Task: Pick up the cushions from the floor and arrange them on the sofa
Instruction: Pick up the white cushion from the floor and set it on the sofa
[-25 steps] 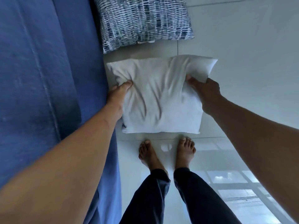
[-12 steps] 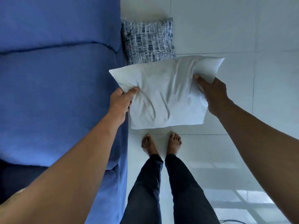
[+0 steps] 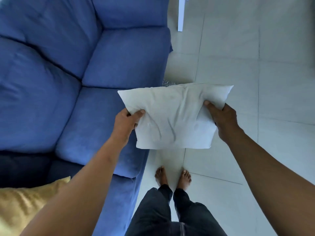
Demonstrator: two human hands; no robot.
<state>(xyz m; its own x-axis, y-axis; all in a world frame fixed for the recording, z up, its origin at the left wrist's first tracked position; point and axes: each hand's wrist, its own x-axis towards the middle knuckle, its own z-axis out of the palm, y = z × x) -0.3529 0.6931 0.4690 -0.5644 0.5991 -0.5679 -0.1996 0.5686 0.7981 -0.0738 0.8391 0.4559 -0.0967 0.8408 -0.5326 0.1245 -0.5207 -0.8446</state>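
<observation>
A plain white cushion is held in the air, level with the front edge of the blue sofa. My left hand grips its left side and my right hand grips its right side. The cushion's left corner overlaps the sofa seat. Only a sliver of the blue-and-white patterned cushion shows on the floor behind the white one. A yellow cushion lies on the sofa at the lower left.
Pale floor tiles spread to the right of the sofa. A white furniture leg stands at the top. My bare feet stand on the tiles beside the sofa's front edge.
I have stood up and lifted the white cushion off the floor. The view has pulled back, showing more sofa and the yellow cushion; the patterned cushion is now almost hidden.
</observation>
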